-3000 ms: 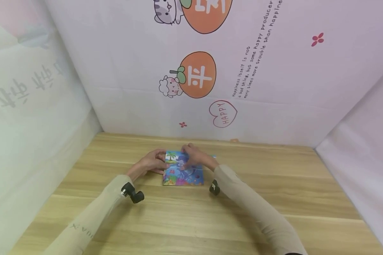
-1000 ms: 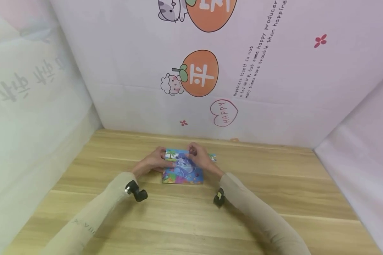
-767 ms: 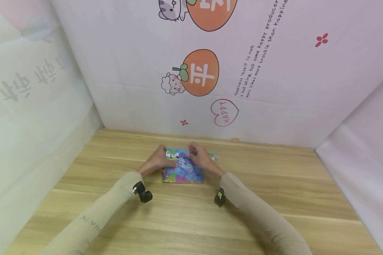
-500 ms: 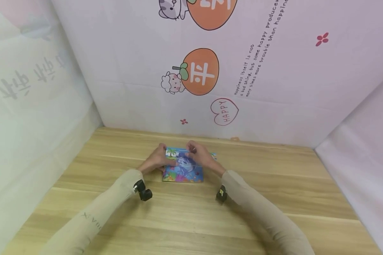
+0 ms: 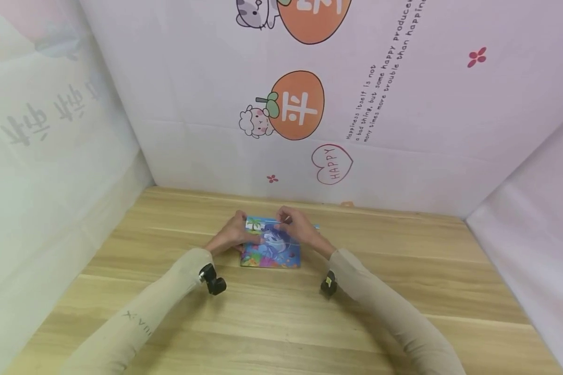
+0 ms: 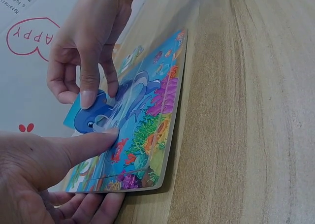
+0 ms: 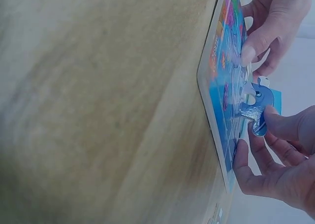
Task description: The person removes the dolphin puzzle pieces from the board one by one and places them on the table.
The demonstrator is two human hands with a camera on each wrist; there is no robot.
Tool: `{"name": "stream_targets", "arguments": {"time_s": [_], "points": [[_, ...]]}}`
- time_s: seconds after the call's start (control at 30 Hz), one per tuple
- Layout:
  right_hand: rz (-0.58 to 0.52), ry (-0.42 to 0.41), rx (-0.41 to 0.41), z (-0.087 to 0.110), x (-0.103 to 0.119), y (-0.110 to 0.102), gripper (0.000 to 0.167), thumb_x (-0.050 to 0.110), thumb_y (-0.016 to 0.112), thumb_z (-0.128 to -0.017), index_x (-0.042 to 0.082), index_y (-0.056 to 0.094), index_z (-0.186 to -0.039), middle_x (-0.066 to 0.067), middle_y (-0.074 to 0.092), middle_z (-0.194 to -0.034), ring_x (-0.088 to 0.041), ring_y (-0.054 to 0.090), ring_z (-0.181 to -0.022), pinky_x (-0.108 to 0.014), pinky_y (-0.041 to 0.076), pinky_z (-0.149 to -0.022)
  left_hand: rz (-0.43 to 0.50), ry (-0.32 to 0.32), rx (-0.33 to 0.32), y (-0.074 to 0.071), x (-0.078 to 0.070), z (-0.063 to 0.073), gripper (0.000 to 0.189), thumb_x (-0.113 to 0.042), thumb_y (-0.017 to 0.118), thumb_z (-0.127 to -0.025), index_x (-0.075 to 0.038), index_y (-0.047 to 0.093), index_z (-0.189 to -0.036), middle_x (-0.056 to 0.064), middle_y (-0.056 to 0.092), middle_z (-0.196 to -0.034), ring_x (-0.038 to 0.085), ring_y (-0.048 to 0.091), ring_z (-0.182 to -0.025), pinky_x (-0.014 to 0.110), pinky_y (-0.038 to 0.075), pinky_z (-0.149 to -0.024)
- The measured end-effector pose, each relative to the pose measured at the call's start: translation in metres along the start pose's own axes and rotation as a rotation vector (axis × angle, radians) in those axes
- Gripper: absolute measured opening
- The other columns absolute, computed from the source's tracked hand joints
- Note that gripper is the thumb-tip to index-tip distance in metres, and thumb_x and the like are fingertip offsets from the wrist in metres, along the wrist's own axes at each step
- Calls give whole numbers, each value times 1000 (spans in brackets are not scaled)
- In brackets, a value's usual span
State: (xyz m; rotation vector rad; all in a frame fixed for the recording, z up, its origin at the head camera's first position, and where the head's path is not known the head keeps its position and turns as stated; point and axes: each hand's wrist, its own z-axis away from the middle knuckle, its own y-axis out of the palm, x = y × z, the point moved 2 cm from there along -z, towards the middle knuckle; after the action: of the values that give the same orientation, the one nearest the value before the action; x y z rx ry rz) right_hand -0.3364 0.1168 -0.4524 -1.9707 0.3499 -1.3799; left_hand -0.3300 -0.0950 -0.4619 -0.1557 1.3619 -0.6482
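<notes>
Puzzle board [image 5: 271,264]: on the wooden table [image 5: 272,323], beyond both beige sleeves [image 5: 394,312] and the two black wrist cameras [image 5: 212,280], short of the back wall. Its rim frames a sea picture: coral and weed along the near side, dolphin in the middle, palm tree at the far left.

Left hand [image 5: 234,233]: holding the board by its left edge, thumb flat on the picture, other fingers at the underside. Right hand [image 5: 299,225]: over the far right part, thumb and fingers closed on the dolphin-head piece [image 7: 262,100], which is tipped up at an angle to the picture face.

Small printed piece [image 6: 131,57] on the table, just off the board's right side, beyond the right hand as seen from the left wrist. Farther back, the white wall cloth [image 5: 206,156] carries a red heart print [image 5: 332,164] and orange fruit prints [image 5: 296,105].

Obscured: right hand blocks the board's far right corner in the head view; left thumb covers some of the print. Cannot tell whether the dolphin-head piece touches the board, nor whether the board's left side is raised. Right wrist view: table surface blurred. Uppermost fruit print cut off by the head view's top edge.
</notes>
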Motion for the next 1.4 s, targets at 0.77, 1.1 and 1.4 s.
{"name": "stream_targets", "arguments": {"time_s": [0.77, 1.1, 1.4], "points": [[-75, 40, 12, -1, -3, -29, 11, -1, 70, -96, -4, 65, -104, -19, 69, -102, -30, 66, -97, -40, 62, -90, -9, -45, 43, -1, -4, 3, 96, -18, 89, -85, 3, 24, -153, 24, 58, -114, 13, 56, -53, 22, 57, -47], [-443, 316, 21, 17, -24, -64, 30, 3, 64, -102, -12, 59, -128, -18, 67, -108, -34, 71, -98, -60, 62, -96, 222, -98, 133, -14, 7, 1, 74, -13, 69, -101, 4, 25, -159, 33, 47, -147, 26, 70, -92, 30, 68, -71], [-507, 352, -31, 40, -45, -88, 24, -4, 65, -99, -16, 56, -117, -17, 74, -99, -22, 75, -81, -50, 66, -90, 283, -79, 162, -20, 17, 8, 62, 1, 61, -103, 7, 30, -156, 32, 42, -153, 43, 61, -125, 35, 67, -87]]}}
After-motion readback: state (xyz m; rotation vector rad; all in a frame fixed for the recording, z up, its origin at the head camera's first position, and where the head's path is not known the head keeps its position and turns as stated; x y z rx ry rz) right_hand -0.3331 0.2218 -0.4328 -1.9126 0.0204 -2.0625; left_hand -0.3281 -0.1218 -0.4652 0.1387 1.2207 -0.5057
